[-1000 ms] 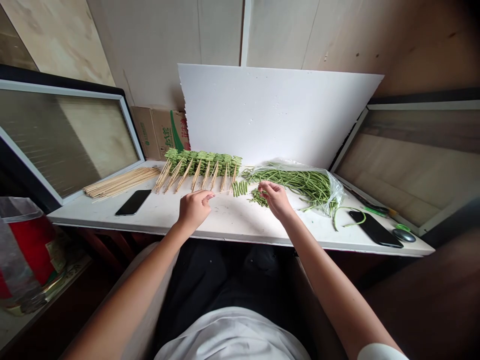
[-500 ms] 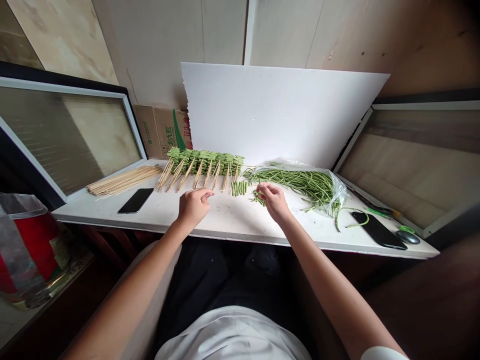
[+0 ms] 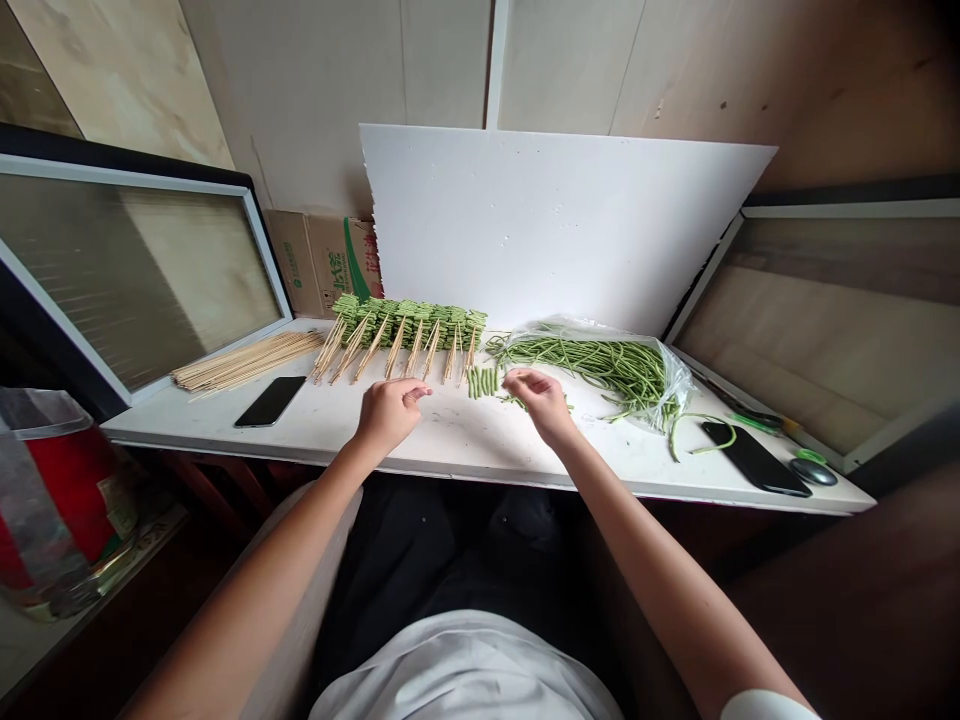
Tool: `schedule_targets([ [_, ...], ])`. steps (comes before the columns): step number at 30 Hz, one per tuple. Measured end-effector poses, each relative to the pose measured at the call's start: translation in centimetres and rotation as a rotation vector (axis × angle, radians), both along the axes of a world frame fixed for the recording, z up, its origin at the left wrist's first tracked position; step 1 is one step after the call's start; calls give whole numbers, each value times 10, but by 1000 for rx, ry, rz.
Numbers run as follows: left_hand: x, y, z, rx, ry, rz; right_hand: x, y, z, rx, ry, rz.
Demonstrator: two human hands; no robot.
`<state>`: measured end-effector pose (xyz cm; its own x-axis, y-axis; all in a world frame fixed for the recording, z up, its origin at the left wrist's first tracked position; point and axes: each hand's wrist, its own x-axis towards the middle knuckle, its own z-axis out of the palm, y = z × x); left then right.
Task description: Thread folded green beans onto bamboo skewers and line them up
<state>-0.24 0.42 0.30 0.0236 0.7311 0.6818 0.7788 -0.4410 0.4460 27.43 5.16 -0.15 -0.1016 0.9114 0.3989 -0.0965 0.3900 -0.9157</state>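
Observation:
A short row of cut green bean pieces (image 3: 483, 382) sits side by side between my hands, apparently threaded on a thin bamboo skewer that barely shows. My left hand (image 3: 391, 408) is closed in a pinch to the left, in line with the row, on the skewer's end. My right hand (image 3: 540, 398) is closed at the row's right end, thumb and fingertips together; whatever it pinches is hidden. Loose cut bean pieces (image 3: 514, 401) lie on the table by the right hand, partly covered by it. Behind, finished bean skewers (image 3: 409, 325) are stacked in a row, sticks pointing towards me.
Bare bamboo skewers (image 3: 247, 362) lie at the left, near a phone (image 3: 270, 402). Long green beans (image 3: 600, 365) fill an open plastic bag (image 3: 679, 378) on the right. Another phone (image 3: 754, 460) and a computer mouse (image 3: 814, 471) are at the right end. A white board (image 3: 570, 230) stands behind.
My right hand has moved left, up to the end of the bean row. The row and my left hand have shifted slightly right.

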Motion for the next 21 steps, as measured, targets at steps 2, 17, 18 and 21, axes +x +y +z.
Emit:
schedule_targets([
  [2,2,0,0,8,-2,-17,-6,-1,-3,-7,31,15],
  [17,10,-4,0,-16,-61,-46,-2,0,4,-69,88,36],
  [18,11,-4,0,-24,-65,-54,-2,1,3,-64,79,32],
  [21,11,-4,-1,-43,-84,-87,2,3,2,-20,48,39],
])
